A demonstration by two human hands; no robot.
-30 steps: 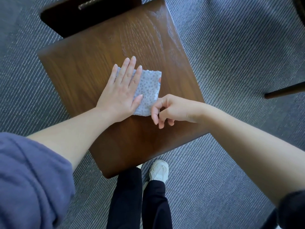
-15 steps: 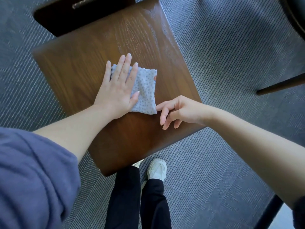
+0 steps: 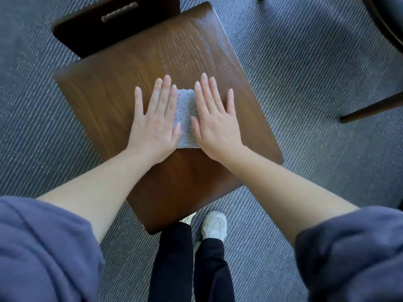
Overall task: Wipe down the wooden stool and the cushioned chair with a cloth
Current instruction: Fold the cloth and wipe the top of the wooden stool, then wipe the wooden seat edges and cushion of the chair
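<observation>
Cloth (image 3: 185, 118), pale blue and dotted, lies flat on the middle of the wooden stool (image 3: 122, 68) seat, pinned under the left hand (image 3: 156, 123) and right hand (image 3: 214, 125), both palms down with fingers spread and straight, over grey ribbed carpet (image 3: 316, 62).

I see the brown wooden stool (image 3: 113, 92), its glossy grained seat level, and a small pale-blue dotted cloth (image 3: 185, 118) lying flat near the seat's middle, mostly covered.
</observation>
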